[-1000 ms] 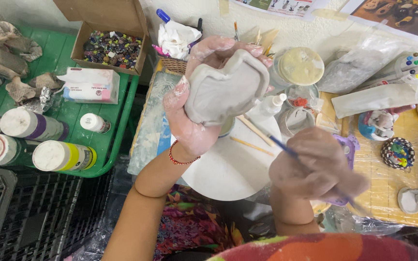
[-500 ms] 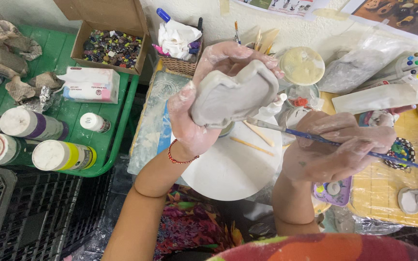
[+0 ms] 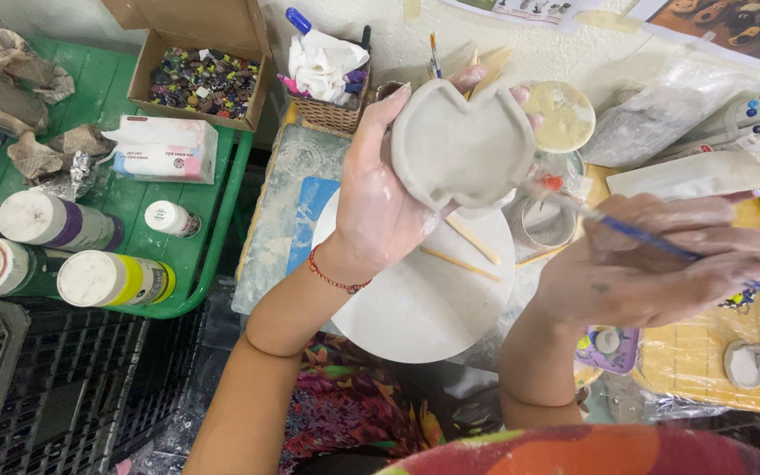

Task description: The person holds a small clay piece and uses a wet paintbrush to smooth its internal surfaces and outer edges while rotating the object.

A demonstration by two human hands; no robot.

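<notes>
The left hand (image 3: 380, 207) had raised the grey clay dish (image 3: 462, 145) higher above the round white board (image 3: 415, 299), fingers gripping it, while the right hand (image 3: 661, 264), fingers closed on a blue brush (image 3: 653, 242), had drawn back right.

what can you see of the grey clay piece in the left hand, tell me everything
The clay piece is a shallow dish of pale grey, wet-looking unfired clay, matte and smooth. Its outline is rounded with a notch at the top edge, and a low raised rim runs round a flat inner floor. The left hand holds it up above the round white board, open face toward the camera, thumb on its left edge and fingertips behind the far side. The brush tip in the right hand sits just off its right edge.
</notes>
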